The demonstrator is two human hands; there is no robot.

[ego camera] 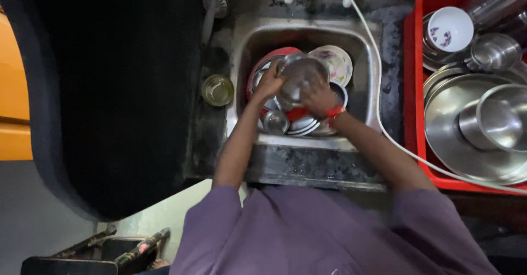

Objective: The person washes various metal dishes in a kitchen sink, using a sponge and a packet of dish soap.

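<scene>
Sink (373, 71) holds piled dishes (329, 66), apparently; hands grip steel bowl (299, 80).

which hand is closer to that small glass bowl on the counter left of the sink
Left. The left hand grips the steel bowl's near edge over the sink, nearer the glass bowl; the right hand sits farther right.

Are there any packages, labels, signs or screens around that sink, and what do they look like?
None show: no package, label, sign or screen.
Steel bowl: round, shiny, held over the sink by the left hand and right hand.
Red crate: rectangular, right of the sink, full of steel dishes.
Small cup: round, on the dark counter left of the sink.
</scene>
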